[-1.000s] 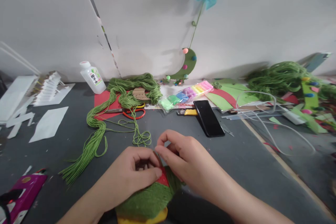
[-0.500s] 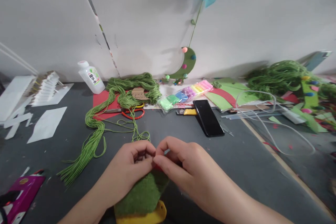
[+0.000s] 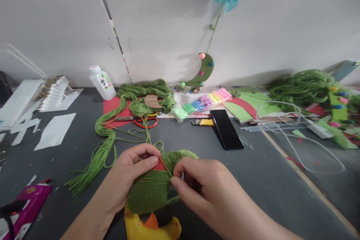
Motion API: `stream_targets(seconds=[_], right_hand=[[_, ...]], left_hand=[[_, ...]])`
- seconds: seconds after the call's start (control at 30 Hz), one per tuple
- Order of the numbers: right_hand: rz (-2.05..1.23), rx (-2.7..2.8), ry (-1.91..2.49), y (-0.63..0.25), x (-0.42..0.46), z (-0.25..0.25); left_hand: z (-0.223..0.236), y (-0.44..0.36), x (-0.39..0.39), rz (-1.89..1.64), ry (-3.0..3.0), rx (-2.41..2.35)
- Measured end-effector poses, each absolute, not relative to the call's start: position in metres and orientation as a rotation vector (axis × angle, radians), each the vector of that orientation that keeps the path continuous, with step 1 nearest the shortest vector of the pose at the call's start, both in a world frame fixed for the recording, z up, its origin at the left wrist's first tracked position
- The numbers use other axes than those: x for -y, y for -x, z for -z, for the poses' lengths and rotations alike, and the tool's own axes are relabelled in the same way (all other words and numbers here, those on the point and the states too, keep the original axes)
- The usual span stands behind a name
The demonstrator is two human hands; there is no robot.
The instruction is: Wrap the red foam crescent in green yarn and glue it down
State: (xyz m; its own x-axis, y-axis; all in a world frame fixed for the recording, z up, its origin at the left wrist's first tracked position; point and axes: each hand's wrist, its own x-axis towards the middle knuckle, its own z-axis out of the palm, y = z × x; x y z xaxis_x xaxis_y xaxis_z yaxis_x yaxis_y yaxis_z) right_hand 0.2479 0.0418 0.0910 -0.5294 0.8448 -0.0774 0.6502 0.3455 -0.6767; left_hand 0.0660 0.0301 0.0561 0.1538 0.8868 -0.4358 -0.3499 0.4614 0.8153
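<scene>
Your L hand (image 3: 123, 178) grips the green-wrapped shape (image 3: 149, 192) low in front of you, & your R hand (image 3: 203, 187) pinches some yarn (image 3: 166, 166) by its red patch (image 3: 160, 165), so you're prob. winding, & next needs a snug pull.

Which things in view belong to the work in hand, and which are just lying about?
In use:
- green-wrapped piece, in the left hand
- yarn strand, pinched by the right hand
- green yarn bundle, probably, by its matching colour

Lying about:
- black phone
- bottle
- yellow cutter
</scene>
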Motion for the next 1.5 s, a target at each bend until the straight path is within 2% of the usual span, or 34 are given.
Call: stream_targets(seconds=[0.17,0.43,0.5,0.7,0.83,1.03,1.27,1.5], right_hand=[[-0.937,2.369,1.323,-0.246,-0.045,-0.085],[-1.164,2.124,1.137,-0.244,-0.048,-0.068],[-1.327,2.008,1.106,-0.244,-0.047,-0.061],[-2.221,1.512,0.93,-0.248,-0.059,-0.04],[-2.467,1.672,0.906,-0.252,-0.086,-0.047],[-2.48,2.322,0.79,-0.24,-0.123,-0.08],[-2.619,2.268,0.853,-0.239,-0.136,-0.108],[-2.425,2.381,0.753,-0.248,-0.133,-0.126]], left_hand=[[-0.054,-0.06,-0.031,-1.057,-0.531,-1.047],[-0.054,-0.054,-0.034,-1.066,-0.516,-0.994],[-0.052,-0.054,-0.034,-1.064,-0.499,-0.955],[-0.049,-0.051,-0.032,-0.911,-0.526,-0.855],[-0.052,-0.049,-0.032,-0.732,-0.68,-0.882],[-0.068,-0.057,-0.034,-0.552,-0.942,-0.97],[-0.09,-0.057,-0.041,-0.54,-1.18,-1.061],[-0.108,-0.052,-0.044,-0.438,-1.085,-0.979]])
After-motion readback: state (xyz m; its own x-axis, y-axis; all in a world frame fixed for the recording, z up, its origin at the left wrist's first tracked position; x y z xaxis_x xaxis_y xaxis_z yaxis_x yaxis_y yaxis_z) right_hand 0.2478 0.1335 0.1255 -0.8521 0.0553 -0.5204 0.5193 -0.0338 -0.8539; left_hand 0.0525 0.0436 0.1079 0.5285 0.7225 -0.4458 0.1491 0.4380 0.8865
